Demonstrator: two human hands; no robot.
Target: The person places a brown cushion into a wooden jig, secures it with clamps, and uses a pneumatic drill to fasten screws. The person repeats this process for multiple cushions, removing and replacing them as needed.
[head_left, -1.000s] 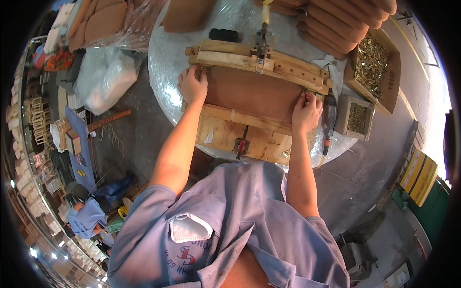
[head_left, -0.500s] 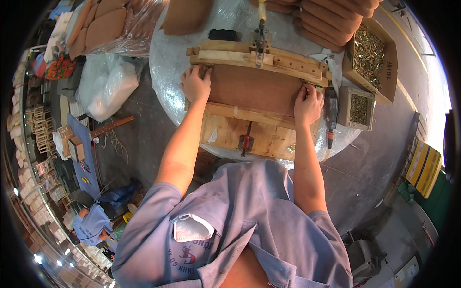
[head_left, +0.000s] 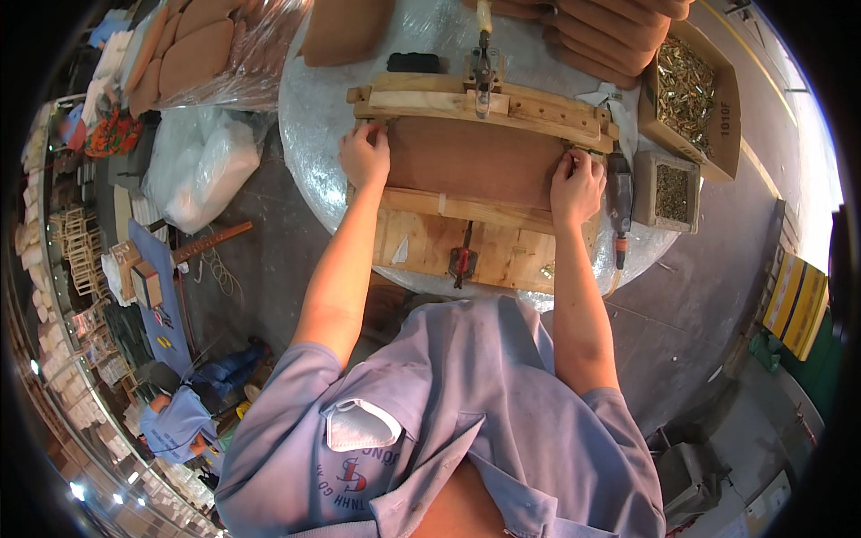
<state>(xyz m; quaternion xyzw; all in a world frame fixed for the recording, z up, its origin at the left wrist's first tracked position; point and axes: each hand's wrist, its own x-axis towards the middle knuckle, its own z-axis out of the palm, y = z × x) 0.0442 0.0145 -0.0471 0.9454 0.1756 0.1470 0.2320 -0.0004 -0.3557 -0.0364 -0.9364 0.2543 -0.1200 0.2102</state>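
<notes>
A brown, slightly curved panel lies in a wooden jig, between its far and near rails. My left hand is at the panel's left end, fingers curled and pressed together by the far rail. At the right end, my right hand has its thumb and fingers pinched together. Whatever the fingertips hold is too small and hidden to name. A toggle clamp with a pale handle is mounted on the far rail. Another clamp with a red part sits on the jig's near board.
The jig rests on a round, plastic-wrapped table. To the right lie a power driver, a tray of small hardware and a carton of metal fasteners. Brown cushions are stacked behind. A person is at lower left.
Both hands stay at the panel's ends, with only slight finger movement. The view has shifted a little.
</notes>
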